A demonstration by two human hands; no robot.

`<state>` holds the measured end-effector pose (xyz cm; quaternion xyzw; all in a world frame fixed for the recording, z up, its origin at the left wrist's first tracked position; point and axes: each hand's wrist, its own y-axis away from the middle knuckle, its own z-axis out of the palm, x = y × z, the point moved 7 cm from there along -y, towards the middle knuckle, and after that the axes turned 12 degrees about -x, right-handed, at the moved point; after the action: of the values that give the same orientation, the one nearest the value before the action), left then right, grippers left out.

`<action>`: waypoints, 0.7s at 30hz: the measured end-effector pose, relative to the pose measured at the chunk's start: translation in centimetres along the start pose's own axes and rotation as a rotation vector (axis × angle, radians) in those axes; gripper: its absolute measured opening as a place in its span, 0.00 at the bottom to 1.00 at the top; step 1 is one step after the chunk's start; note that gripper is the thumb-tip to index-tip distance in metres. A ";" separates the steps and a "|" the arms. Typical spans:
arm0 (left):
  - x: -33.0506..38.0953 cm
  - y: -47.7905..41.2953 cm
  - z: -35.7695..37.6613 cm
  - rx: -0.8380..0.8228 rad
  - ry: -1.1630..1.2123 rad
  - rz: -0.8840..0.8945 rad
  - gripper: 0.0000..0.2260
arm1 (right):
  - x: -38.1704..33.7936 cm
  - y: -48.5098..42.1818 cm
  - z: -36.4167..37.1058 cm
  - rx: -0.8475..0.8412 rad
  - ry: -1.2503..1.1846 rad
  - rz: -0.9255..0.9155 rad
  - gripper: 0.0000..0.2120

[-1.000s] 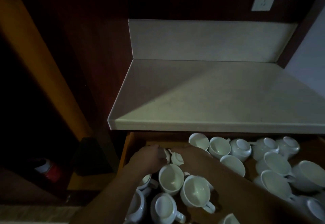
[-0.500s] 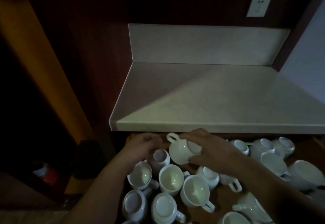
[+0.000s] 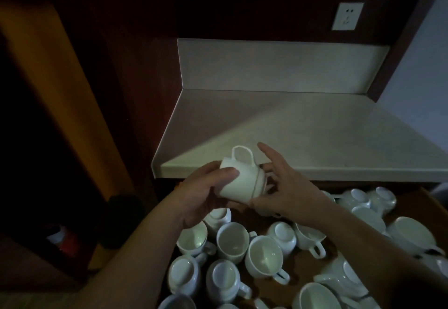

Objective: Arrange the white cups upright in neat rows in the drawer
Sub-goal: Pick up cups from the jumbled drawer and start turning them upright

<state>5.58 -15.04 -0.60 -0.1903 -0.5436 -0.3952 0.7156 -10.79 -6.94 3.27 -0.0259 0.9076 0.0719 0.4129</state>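
You hold a white ceramic cup with a loop handle (image 3: 238, 182) on its side in mid-air, handle pointing up, above the far left corner of the open wooden drawer (image 3: 417, 202) and just in front of the pale stone countertop (image 3: 291, 127). Your left hand (image 3: 201, 194) grips the cup's base end, thumb curled across its side. Your right hand (image 3: 288, 194) meets the rim end with fingers spread and mostly straight, index finger lifted clear. Below, the drawer holds a jumble of matching white cups: three stand mouth-up in the near left group (image 3: 232, 241), others sit upside down (image 3: 224, 277), and more lie tilted towards the right (image 3: 358, 197). A white wall socket (image 3: 347, 16) sits on the dark panel beyond the counter. A red object (image 3: 64, 241) rests in shadow at far left.
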 end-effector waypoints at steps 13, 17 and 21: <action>3.8 -2.1 3.8 -0.130 -1.058 -0.172 0.25 | -2.2 -2.6 0.2 -0.152 0.503 0.092 0.41; 1.2 -1.6 2.3 -0.125 -0.722 -0.181 0.31 | -0.7 -2.1 0.2 -0.105 0.485 0.125 0.42; -1.6 -0.8 -1.5 0.075 -0.684 -0.196 0.09 | 2.1 -1.1 -0.3 -0.047 0.422 0.228 0.43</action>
<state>5.76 -15.97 -2.74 -0.2322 -0.7816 -0.3553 0.4571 -12.30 -8.05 1.72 0.0528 0.9688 0.1321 0.2028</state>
